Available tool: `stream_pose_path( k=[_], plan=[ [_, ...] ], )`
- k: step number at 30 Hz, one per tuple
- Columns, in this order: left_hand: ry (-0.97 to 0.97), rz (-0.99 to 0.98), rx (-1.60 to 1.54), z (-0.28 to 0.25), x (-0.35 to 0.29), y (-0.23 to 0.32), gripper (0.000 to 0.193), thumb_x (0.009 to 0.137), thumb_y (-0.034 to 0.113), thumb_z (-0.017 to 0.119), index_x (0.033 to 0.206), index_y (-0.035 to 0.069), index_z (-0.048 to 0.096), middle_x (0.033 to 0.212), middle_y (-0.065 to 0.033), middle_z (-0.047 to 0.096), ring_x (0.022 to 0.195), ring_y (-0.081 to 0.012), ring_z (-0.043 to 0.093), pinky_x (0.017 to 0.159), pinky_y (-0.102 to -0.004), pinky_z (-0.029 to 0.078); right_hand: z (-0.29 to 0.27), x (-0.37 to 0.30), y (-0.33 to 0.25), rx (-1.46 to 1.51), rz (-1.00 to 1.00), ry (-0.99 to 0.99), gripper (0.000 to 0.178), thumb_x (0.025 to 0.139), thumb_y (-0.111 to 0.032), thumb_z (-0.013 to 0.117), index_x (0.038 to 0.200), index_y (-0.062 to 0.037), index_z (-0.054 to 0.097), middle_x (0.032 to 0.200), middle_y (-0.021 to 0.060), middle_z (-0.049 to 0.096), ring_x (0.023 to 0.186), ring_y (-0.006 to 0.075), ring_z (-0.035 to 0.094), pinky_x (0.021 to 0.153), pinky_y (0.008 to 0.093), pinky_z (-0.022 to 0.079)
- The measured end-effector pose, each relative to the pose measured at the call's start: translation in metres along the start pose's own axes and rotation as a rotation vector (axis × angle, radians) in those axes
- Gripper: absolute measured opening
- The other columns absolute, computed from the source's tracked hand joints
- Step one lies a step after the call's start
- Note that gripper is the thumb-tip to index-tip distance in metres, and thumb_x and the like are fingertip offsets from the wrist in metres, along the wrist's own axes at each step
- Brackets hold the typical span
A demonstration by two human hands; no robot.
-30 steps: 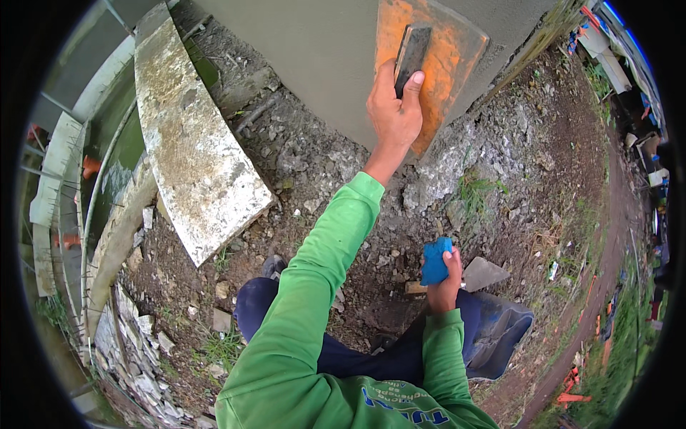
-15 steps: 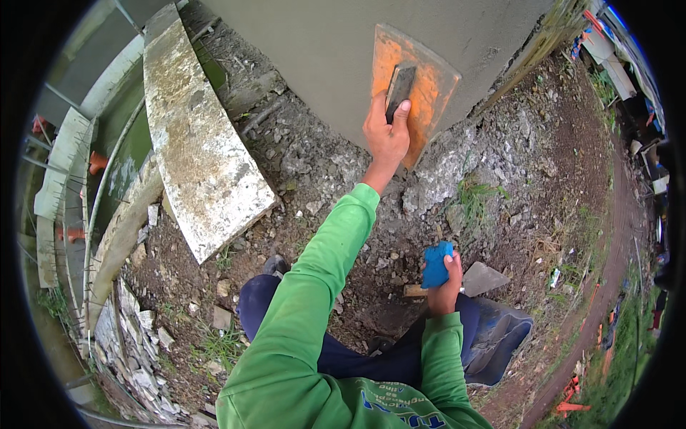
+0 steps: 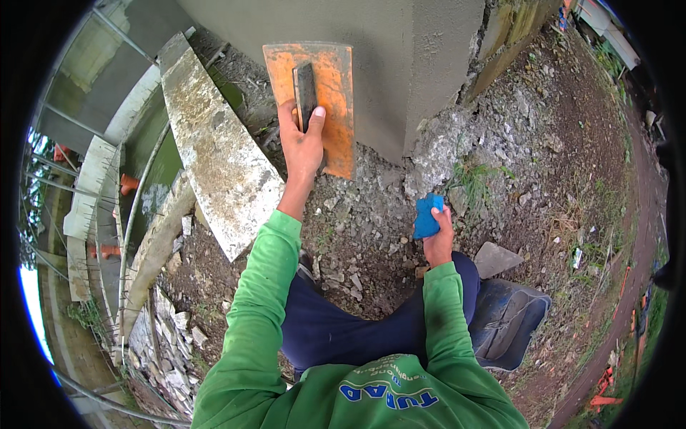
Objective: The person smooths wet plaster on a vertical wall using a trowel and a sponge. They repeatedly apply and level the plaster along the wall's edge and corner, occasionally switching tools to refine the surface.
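Note:
My left hand [image 3: 301,139] grips the dark handle of an orange plastering float [image 3: 336,100], pressed flat against the lower part of a grey plastered wall [image 3: 400,57]. My right hand [image 3: 437,239] holds a blue sponge [image 3: 426,216] just above my right knee, apart from the wall. Both arms wear green sleeves, and I crouch over rubble-strewn ground.
A long weathered concrete slab [image 3: 214,157] leans at the left beside a water-filled channel [image 3: 153,164]. Broken stones and rubble [image 3: 493,129] cover the ground at the wall's corner. A flat stone [image 3: 496,257] and a dark blue boot [image 3: 507,322] are at my right.
My left hand has slid the orange float leftward and down along the wall. The view has shifted with it. My right hand still holds the blue sponge near my knee.

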State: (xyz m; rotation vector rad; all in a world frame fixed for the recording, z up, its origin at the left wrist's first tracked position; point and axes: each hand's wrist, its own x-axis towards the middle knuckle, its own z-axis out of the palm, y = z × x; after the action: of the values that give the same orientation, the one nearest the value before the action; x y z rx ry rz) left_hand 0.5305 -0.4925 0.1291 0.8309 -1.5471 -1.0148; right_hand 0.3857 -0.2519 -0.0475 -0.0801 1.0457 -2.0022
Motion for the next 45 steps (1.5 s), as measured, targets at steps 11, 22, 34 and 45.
stream_pose_path(
  k=[11,22,34,45],
  plan=[
    [-0.145,-0.233,-0.104,-0.010,-0.159,-0.048,0.063,0.096,0.040,0.066,0.139,0.007,0.034,0.106,-0.0059,0.046,0.094,-0.0138,0.048,0.082,-0.0307,0.044,0.070,-0.037,0.008,-0.223,-0.319,-0.134,0.030,0.094,-0.014,0.071,0.112,-0.0041,0.049,0.106,0.0040,0.061,0.098,0.0102,0.055,0.089,0.0276,0.045],
    [-0.072,-0.608,-0.548,-0.012,-0.146,-0.006,0.038,0.098,0.030,0.066,0.123,0.003,0.055,0.099,0.0008,0.058,0.085,-0.0067,0.055,0.072,-0.0240,0.047,0.162,-0.051,-0.036,-0.839,-0.215,-0.177,0.027,0.101,-0.015,0.059,0.124,-0.0006,0.059,0.112,0.0079,0.066,0.098,0.0141,0.064,0.086,0.0296,0.052],
    [0.345,-1.137,-0.726,-0.124,-0.230,0.104,0.051,0.099,0.034,0.061,0.135,0.001,0.047,0.131,-0.0155,0.061,0.127,-0.0262,0.055,0.097,-0.0393,0.046,0.185,-0.081,-0.050,-1.765,0.055,-0.568,0.025,0.088,-0.014,0.065,0.108,-0.0032,0.054,0.088,0.0233,0.062,0.081,0.0408,0.063,0.071,0.0465,0.049],
    [0.728,-1.325,-0.424,-0.158,-0.379,0.020,0.037,0.092,0.027,0.073,0.117,0.002,0.063,0.101,-0.0015,0.064,0.089,-0.0094,0.058,0.079,-0.0257,0.048,0.319,-0.021,-0.140,-2.368,-0.012,-1.144,0.040,0.099,-0.013,0.053,0.138,-0.0086,0.055,0.124,0.0226,0.063,0.112,0.0395,0.062,0.097,0.0404,0.049]
  ],
)
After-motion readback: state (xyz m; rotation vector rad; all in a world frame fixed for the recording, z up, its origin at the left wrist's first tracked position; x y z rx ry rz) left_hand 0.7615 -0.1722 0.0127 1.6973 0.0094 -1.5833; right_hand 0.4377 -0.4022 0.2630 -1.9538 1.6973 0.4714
